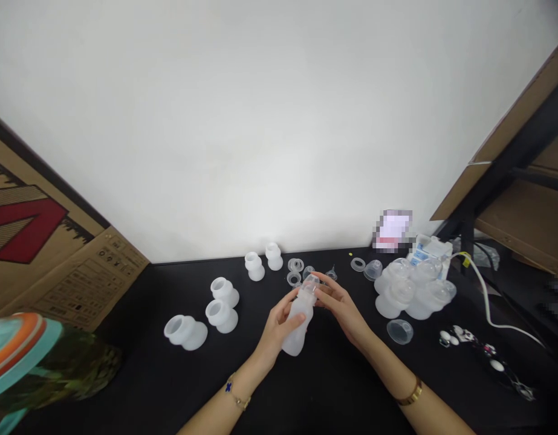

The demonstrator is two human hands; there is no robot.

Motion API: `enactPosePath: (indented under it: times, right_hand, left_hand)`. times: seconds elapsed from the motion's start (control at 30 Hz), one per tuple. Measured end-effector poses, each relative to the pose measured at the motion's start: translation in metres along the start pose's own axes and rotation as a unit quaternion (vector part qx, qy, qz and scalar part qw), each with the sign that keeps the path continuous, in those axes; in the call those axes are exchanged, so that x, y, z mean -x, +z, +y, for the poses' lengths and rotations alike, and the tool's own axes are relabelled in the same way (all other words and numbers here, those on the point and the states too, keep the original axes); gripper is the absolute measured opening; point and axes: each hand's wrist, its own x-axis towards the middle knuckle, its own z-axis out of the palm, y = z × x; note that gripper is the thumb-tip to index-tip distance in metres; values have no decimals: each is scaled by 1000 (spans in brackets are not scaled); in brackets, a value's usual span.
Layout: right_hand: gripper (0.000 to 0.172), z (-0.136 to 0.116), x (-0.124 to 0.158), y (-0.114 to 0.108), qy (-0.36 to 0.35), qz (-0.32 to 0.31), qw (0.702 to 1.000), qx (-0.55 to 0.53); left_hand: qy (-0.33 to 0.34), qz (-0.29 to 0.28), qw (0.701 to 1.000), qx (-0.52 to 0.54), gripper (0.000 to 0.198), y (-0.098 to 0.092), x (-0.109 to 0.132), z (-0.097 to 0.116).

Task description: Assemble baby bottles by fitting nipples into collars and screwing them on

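A translucent white baby bottle [295,331] leans over the middle of the black table, with a clear cap [311,283] at its top. My left hand [281,320] is wrapped round the bottle's body. At the upper end, my right hand [335,299] has its fingers closed about the clear cap. Just beyond my hands lie several clear rings [294,278] and a silicone nipple [332,273], partly hidden by my fingers. To the right, a clear dome cap [400,331] rests on the table near a group of capped bottles [413,290].
Several open white bottles [185,333] stand or tilt at the left and back. A large jar [43,356] is at the left front, beside a cardboard box [92,272]. A lit phone [393,231], white cable [487,302] and beaded strap [482,350] are at the right.
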Motion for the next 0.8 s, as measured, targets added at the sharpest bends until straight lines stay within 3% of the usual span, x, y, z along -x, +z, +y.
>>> enactPosePath:
  times: [0.57,0.7,0.8]
  right_hand:
    - [124,23,3,-3,-77,-145,971,171]
    - [131,27,4,-1,-81,-151,971,167]
    - [127,27,4,2,-84,-150,973,157]
  left_hand:
    - [42,-1,998,40,67,-7,-3,-6]
    - [40,-14,998,48,69,-6,-2,-5]
    - [33,-21,997,73,71,-4,-1,-7]
